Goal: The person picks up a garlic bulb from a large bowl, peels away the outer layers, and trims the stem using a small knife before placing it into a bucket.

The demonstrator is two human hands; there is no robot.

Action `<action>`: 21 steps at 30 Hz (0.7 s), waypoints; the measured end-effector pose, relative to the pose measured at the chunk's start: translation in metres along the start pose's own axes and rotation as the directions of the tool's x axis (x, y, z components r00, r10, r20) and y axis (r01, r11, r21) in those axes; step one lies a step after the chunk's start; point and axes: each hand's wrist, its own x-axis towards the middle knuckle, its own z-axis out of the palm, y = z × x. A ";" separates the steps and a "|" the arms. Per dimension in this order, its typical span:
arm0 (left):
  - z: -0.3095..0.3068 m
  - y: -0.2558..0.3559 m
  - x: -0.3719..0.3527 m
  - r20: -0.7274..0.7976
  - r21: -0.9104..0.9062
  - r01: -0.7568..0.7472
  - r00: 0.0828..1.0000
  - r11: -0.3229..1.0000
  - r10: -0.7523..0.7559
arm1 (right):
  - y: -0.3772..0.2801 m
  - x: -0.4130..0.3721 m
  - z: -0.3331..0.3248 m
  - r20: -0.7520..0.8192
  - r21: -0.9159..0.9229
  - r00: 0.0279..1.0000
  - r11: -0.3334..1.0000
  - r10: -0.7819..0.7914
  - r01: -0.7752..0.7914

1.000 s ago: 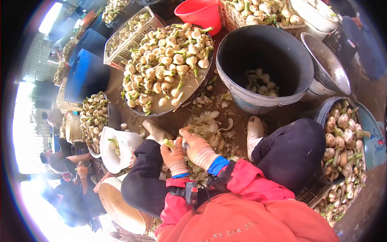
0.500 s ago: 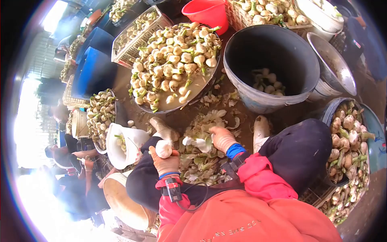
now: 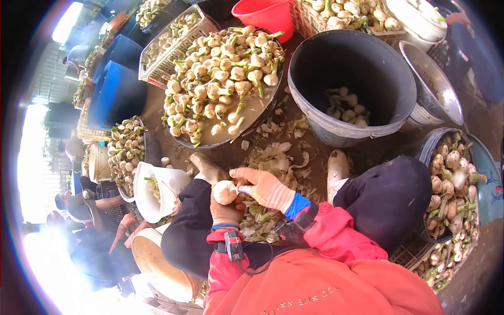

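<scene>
My left hand [image 3: 227,211], in an orange glove, is closed round a white garlic bulb [image 3: 224,192] above my lap. Beside it, my right hand [image 3: 268,190], gloved as well, grips a small tool [image 3: 245,189] that looks like a knife, its tip close to the bulb's side. Most of the tool is hidden by my fingers. Below both hands, peeled skins and leaves [image 3: 262,218] lie heaped on the ground between my feet. A wide tub [image 3: 251,130] of stemmed bulbs in murky water stands ahead, and a large dark bucket [image 3: 349,135] holds several bulbs at its bottom.
A white bucket [image 3: 157,194] and a tan bucket [image 3: 152,257] stand at left. At right are a full bucket of bulbs [image 3: 454,184] and a metal basin [image 3: 433,84]. A red tub [image 3: 268,17] and crates are farther ahead. Other people sit at far left.
My right hand has moved left from over the skins to the bulb, and the tool now shows in it. My left hand has shifted slightly right, turning the bulb.
</scene>
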 end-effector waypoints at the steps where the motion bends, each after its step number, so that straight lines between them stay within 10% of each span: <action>1: -0.002 0.000 0.002 -0.004 -0.002 0.003 1.000 1.000 -0.003 | -0.008 0.000 -0.003 0.009 0.218 0.998 0.974 0.056 -0.056; 5: -0.002 0.002 0.005 -0.148 -0.041 -0.026 0.989 0.999 0.020 | -0.027 0.005 -0.024 -0.071 0.747 0.996 0.665 0.051 0.019; 10: 0.004 0.003 -0.001 -0.058 -0.117 -0.046 0.998 0.992 0.039 | 0.034 0.009 -0.027 -0.177 0.101 0.951 0.966 0.253 -0.238; 13: 0.031 0.003 0.007 0.020 -0.035 -0.142 0.990 0.989 0.143 | 0.057 -0.006 -0.017 -0.076 -0.525 0.927 0.776 0.367 -0.350; 17: 0.110 0.010 0.008 0.301 0.009 -0.171 0.940 0.985 0.161 | 0.052 -0.002 -0.013 0.048 -0.642 0.857 0.673 0.513 -0.367; 21: 0.182 0.021 -0.027 0.778 0.048 -0.221 0.619 0.974 0.102 | 0.071 -0.002 -0.013 0.022 -0.478 0.877 0.776 0.479 -0.412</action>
